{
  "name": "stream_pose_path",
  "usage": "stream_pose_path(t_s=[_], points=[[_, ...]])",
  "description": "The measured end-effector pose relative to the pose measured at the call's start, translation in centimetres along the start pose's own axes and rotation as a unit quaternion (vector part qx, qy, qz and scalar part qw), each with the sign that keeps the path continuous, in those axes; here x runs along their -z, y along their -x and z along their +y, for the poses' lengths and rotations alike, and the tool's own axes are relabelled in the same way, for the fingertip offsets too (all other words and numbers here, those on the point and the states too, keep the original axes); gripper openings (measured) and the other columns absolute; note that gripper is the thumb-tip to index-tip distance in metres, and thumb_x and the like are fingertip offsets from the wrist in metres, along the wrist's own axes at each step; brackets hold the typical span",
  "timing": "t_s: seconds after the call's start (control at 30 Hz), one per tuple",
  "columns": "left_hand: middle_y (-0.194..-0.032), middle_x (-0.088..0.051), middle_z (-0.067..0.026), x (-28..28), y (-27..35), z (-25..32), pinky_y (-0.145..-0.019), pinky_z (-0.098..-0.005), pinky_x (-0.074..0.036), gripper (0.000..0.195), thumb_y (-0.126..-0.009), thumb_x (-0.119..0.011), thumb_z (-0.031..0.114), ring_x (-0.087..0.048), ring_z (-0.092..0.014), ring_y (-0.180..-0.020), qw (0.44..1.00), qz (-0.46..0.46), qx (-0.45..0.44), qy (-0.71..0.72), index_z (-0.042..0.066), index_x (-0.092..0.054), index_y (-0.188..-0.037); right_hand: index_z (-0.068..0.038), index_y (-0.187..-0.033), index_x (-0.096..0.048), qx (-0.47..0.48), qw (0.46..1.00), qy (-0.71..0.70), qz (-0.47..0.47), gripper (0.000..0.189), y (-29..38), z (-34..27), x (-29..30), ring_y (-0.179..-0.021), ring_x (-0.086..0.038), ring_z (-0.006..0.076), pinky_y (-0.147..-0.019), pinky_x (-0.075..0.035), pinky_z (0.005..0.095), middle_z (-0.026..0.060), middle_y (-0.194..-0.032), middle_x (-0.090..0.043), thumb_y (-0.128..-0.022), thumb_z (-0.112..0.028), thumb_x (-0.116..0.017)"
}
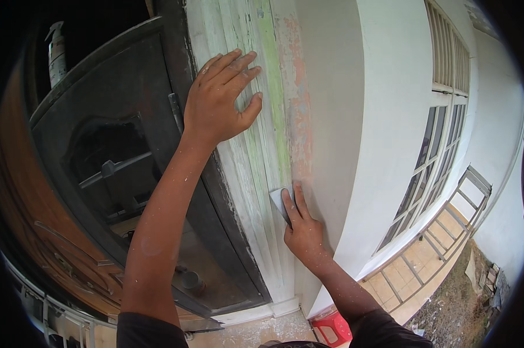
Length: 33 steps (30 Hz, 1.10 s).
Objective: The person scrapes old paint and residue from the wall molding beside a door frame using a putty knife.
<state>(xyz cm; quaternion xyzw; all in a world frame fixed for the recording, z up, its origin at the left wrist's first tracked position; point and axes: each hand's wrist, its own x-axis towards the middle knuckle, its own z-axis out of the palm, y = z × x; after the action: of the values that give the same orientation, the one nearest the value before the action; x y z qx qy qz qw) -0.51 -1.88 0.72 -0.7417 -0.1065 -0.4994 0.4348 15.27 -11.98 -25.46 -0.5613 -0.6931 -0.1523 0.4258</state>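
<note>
My left hand (223,95) lies flat, fingers spread, on the upper part of a grooved door frame (244,174) with worn white and green paint. Lower and to the right, my right hand (303,222) holds a folded sheet of sandpaper or a thin pad (279,202) against the frame's right edge, two fingers stretched over it. Above that hand runs a strip of bared wall (300,108) with pinkish and grey patches. White dust specks cover both forearms.
A dark door with a glass panel (114,143) stands at left, a spray bottle (57,56) above it. A red plastic stool (333,328) is at the wall's foot. A metal ladder (412,272) lies right, below a barred window (436,143). Rubble (494,282) lies on the ground beyond.
</note>
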Motion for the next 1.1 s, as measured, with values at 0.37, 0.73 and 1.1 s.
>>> stream_pose_path(t_s=[0.37,0.73,1.1], points=[[-0.128,-0.071,-0.0043,-0.8,-0.4,-1.1,-0.109,-0.0451,-0.045,0.031,-0.081,-0.073,0.021,-0.062,-0.029,-0.125,0.998,0.016,-0.050,-0.036,0.012,-0.076,-0.110,-0.023,-0.152,-0.046,0.018,0.998,-0.059,-0.006,0.077,2.4,2.4,-2.1,-0.070,-0.067,0.0247,-0.058,-0.056,0.0367,0.0064,-0.165,-0.033,-0.082,0.007,-0.056],[-0.129,-0.070,-0.0089,-0.4,-0.4,-0.6,-0.107,-0.0442,-0.047,0.032,-0.082,-0.073,0.011,-0.061,-0.032,-0.127,0.999,0.001,-0.053,-0.011,0.008,-0.076,-0.113,-0.028,-0.150,-0.049,-0.019,0.997,-0.045,0.056,0.077,-5.7,-2.0,1.5,-0.074,-0.067,0.0234,-0.063,-0.058,0.0350,0.0032,-0.166,-0.031,-0.082,0.006,-0.058],[-0.130,-0.070,-0.0098,-0.4,-0.3,-0.3,-0.107,-0.0447,-0.047,0.029,-0.084,-0.073,0.011,-0.061,-0.033,-0.127,0.999,-0.009,-0.041,-0.007,0.006,-0.076,-0.113,-0.029,-0.146,-0.054,-0.056,0.983,-0.166,0.058,0.075,-4.0,0.3,0.0,-0.110,-0.070,0.0224,-0.077,-0.062,0.0328,-0.0017,-0.164,-0.036,-0.080,0.007,-0.062]])
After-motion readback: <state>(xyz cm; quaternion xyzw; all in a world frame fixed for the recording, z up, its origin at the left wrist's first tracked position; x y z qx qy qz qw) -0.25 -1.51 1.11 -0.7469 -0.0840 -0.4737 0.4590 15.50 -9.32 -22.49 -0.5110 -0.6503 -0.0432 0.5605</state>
